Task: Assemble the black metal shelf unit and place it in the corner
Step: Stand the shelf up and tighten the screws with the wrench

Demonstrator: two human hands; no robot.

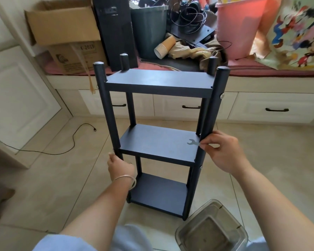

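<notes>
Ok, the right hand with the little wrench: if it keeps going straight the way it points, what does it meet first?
Probably the front right post. The right hand pinches the wrench, which points left across the middle shelf, with the fingertips seemingly already at that post; depth is unclear.

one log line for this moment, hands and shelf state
shelf unit: upright on floor, three tiers | right hand: pinches small wrench at middle tier | left hand: at front-left post, grip unclear

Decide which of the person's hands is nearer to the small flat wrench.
Right. The right hand pinches the wrench over the middle shelf; the left hand is across the unit at the front left post.
</notes>
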